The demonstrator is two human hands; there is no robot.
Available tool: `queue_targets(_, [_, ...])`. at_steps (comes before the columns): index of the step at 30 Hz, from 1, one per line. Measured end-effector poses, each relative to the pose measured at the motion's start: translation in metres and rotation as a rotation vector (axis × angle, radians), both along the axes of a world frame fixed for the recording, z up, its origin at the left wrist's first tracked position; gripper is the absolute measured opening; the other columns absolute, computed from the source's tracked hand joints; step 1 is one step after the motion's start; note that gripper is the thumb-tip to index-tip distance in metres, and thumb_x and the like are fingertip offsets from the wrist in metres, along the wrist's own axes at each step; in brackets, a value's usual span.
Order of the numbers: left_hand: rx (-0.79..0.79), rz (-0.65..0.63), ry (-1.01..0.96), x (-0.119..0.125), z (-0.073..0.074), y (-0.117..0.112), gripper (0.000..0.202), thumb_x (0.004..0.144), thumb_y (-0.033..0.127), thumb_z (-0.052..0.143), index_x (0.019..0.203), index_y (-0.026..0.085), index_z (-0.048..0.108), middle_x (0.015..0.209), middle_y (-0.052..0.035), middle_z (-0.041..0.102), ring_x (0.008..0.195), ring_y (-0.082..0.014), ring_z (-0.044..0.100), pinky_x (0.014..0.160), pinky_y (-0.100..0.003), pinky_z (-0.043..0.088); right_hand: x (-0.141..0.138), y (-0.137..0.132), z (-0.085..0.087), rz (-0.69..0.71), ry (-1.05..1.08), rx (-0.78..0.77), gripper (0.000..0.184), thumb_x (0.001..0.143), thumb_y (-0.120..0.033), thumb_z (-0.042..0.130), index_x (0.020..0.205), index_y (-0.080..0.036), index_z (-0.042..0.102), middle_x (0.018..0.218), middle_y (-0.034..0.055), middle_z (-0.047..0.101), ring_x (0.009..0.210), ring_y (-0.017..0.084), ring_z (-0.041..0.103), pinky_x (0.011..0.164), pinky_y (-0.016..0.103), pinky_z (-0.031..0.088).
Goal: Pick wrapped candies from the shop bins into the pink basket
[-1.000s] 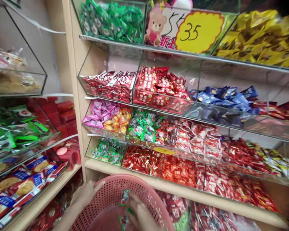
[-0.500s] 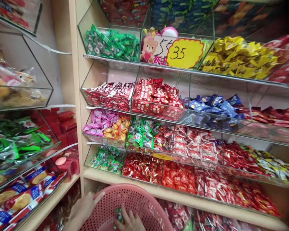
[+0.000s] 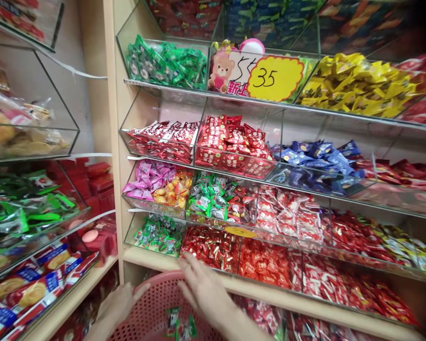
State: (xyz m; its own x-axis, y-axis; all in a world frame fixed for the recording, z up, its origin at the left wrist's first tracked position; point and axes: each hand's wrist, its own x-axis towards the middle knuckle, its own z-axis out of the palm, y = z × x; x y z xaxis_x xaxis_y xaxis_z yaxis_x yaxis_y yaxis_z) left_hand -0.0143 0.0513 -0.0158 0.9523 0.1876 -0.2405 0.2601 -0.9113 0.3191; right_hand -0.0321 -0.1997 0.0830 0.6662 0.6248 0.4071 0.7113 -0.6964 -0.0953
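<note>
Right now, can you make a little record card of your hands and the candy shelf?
Left hand: fingers at the rim of the pink mesh basket
Right hand: open, holding nothing, above the basket
In the basket: green-wrapped sweets
Nearest bin: red-wrapped sweets
Sign: yellow sign, reads 35
</note>
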Motion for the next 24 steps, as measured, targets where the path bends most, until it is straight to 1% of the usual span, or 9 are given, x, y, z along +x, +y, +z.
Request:
queue_targets(2, [0.002, 0.002, -0.006, -0.002, 0.001, 0.001, 0.073, 0.077, 0.069, 0.02, 0.087, 0.011, 0.064, 0.096, -0.0247, 0.067, 0.098, -0.0404, 0.061, 0.08, -0.05, 0.046, 0.009, -0.016, 0.039, 0.01, -0.1, 0.145, 0.042, 0.091, -0.022, 0.039, 0.132, -0.02, 0.039, 0.133, 0.0104, 0.048, 0.116, 0.022, 0.05, 0.098, 0.039, 0.045])
queue_targets(4, [0.026, -0.005, -0.025, -0.004, 0.003, 0.003, 0.073, 0.077, 0.069, 0.02, 0.086, 0.011, 0.064, 0.096, -0.0246, 0.067, 0.097, -0.0401, 0.061, 0.079, -0.05, 0.047, 0.024, -0.033, 0.068, 0.005, -0.195, 0.262, 0.038, 0.091, -0.02, 0.037, 0.128, -0.021, 0.044, 0.128, 0.0098, 0.051, 0.117, 0.021, 0.049, 0.099, 0.037, 0.043])
queue_targets(7, [0.067, -0.001, -0.046, -0.005, 0.006, 0.005, 0.073, 0.079, 0.066, 0.018, 0.086, 0.01, 0.065, 0.095, -0.0253, 0.068, 0.097, -0.0386, 0.062, 0.08, -0.049, 0.047, 0.052, -0.057, 0.099, -0.052, -0.309, 0.374, 0.032, 0.09, -0.02, 0.039, 0.12, -0.019, 0.05, 0.118, 0.0108, 0.055, 0.11, 0.022, 0.052, 0.095, 0.039, 0.044])
queue_targets(9, [0.078, 0.02, -0.051, -0.005, 0.008, 0.005, 0.071, 0.08, 0.063, 0.019, 0.086, 0.01, 0.066, 0.094, -0.0251, 0.068, 0.096, -0.0375, 0.063, 0.08, -0.048, 0.047, 0.068, -0.067, 0.115, -0.132, -0.355, 0.39, 0.029, 0.089, -0.022, 0.041, 0.115, -0.018, 0.053, 0.112, 0.0109, 0.057, 0.104, 0.023, 0.053, 0.091, 0.041, 0.045])
queue_targets(10, [0.078, 0.03, -0.053, -0.005, 0.009, 0.004, 0.07, 0.08, 0.063, 0.021, 0.087, 0.01, 0.066, 0.094, -0.0248, 0.068, 0.096, -0.0368, 0.063, 0.08, -0.047, 0.047, 0.075, -0.07, 0.121, -0.177, -0.367, 0.372, 0.028, 0.088, -0.024, 0.042, 0.112, -0.018, 0.054, 0.109, 0.0109, 0.058, 0.102, 0.025, 0.053, 0.089, 0.042, 0.045])
queue_targets(14, [0.073, 0.044, -0.062, -0.007, 0.01, -0.003, 0.063, 0.08, 0.06, 0.027, 0.088, 0.011, 0.066, 0.093, -0.0232, 0.068, 0.095, -0.0348, 0.063, 0.079, -0.044, 0.048, 0.091, -0.069, 0.138, -0.318, -0.328, 0.236, 0.03, 0.086, -0.03, 0.046, 0.111, -0.016, 0.055, 0.107, 0.0117, 0.059, 0.096, 0.027, 0.052, 0.087, 0.042, 0.042])
queue_targets(17, [0.082, 0.025, -0.05, -0.008, 0.009, -0.004, 0.061, 0.081, 0.057, 0.025, 0.088, 0.012, 0.066, 0.093, -0.0219, 0.069, 0.094, -0.0359, 0.064, 0.077, -0.045, 0.048, 0.097, -0.059, 0.142, -0.386, -0.247, 0.19, 0.041, 0.085, -0.041, 0.049, 0.116, -0.013, 0.052, 0.108, 0.0135, 0.059, 0.096, 0.027, 0.052, 0.086, 0.04, 0.042])
queue_targets(21, [0.101, -0.002, -0.076, -0.007, 0.001, 0.004, 0.052, 0.082, 0.05, 0.028, 0.092, 0.015, 0.065, 0.093, -0.0192, 0.069, 0.091, -0.0336, 0.065, 0.077, -0.044, 0.048, 0.1, -0.039, 0.143, -0.475, -0.21, 0.133, 0.061, 0.081, -0.059, 0.048, 0.12, -0.013, 0.048, 0.107, 0.0154, 0.057, 0.098, 0.03, 0.052, 0.08, 0.041, 0.043])
queue_targets(24, [0.116, -0.012, -0.079, -0.006, -0.009, 0.012, 0.045, 0.081, 0.046, 0.033, 0.095, 0.017, 0.065, 0.094, -0.0175, 0.069, 0.089, -0.0317, 0.066, 0.076, -0.041, 0.049, 0.101, -0.021, 0.145, -0.542, -0.194, 0.114, 0.069, 0.077, -0.068, 0.046, 0.119, -0.014, 0.048, 0.107, 0.0162, 0.055, 0.098, 0.033, 0.053, 0.077, 0.043, 0.044])
